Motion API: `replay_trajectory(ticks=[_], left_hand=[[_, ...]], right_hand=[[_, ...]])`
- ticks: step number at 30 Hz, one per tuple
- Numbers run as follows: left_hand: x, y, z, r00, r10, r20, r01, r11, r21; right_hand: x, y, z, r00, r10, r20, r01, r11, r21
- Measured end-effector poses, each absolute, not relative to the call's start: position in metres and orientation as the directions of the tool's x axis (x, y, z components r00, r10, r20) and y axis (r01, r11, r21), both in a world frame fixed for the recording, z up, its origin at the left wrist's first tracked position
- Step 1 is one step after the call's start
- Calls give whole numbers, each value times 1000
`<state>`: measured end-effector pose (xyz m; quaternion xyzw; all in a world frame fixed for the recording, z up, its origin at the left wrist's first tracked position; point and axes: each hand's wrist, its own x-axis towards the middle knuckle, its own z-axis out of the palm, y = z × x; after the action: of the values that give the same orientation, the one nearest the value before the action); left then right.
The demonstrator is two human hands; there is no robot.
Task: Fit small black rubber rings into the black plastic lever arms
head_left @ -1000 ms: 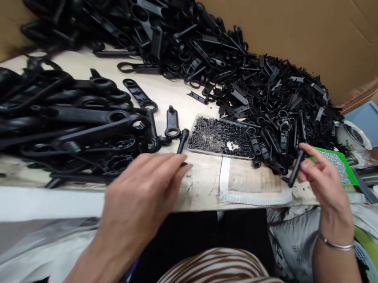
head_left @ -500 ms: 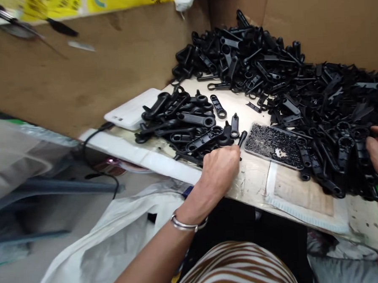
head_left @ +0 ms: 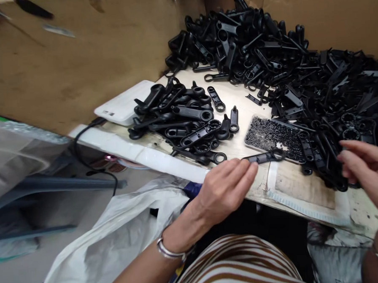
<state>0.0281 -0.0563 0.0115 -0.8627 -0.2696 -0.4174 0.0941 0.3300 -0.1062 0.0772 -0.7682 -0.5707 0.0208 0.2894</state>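
Note:
My left hand (head_left: 231,183) is closed on the end of a black plastic lever (head_left: 264,157). The lever points right, and its ring-shaped head reaches over the near edge of a shallow clear tray (head_left: 246,142) full of tiny black pieces. At the right, my right hand (head_left: 368,172) has thumb and fingertips drawn together in front of the black parts. Whatever lies between those fingertips is too small to make out. Left of the tray, similar black levers (head_left: 190,112) lie in a small heap, with a few single ones beside it.
A large pile of black plastic parts (head_left: 234,42) covers the back and right of the table (head_left: 186,80), against cardboard walls (head_left: 322,16). A white flat device (head_left: 123,104) with a black cable stands at the left. A worn pad (head_left: 301,190) lies at the front edge.
The lever in my left hand has swung from pointing upward to lying toward the right. My right hand has moved left, its fingertips coming together. The view has shifted slightly.

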Motion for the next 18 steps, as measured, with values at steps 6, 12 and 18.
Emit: replay_trajectory(ticks=[6, 12, 18], left_hand=[[39, -55, 8, 755, 310, 577, 350, -936, 45], [30, -52, 15, 774, 413, 480, 366, -910, 194], [9, -24, 27, 613, 581, 536, 622, -773, 125]], right_hand=[[289, -80, 68, 82, 992, 98, 918, -37, -395], [272, -57, 63, -93, 992, 85, 968, 110, -224], [284, -60, 54, -77, 992, 103, 975, 97, -199]])
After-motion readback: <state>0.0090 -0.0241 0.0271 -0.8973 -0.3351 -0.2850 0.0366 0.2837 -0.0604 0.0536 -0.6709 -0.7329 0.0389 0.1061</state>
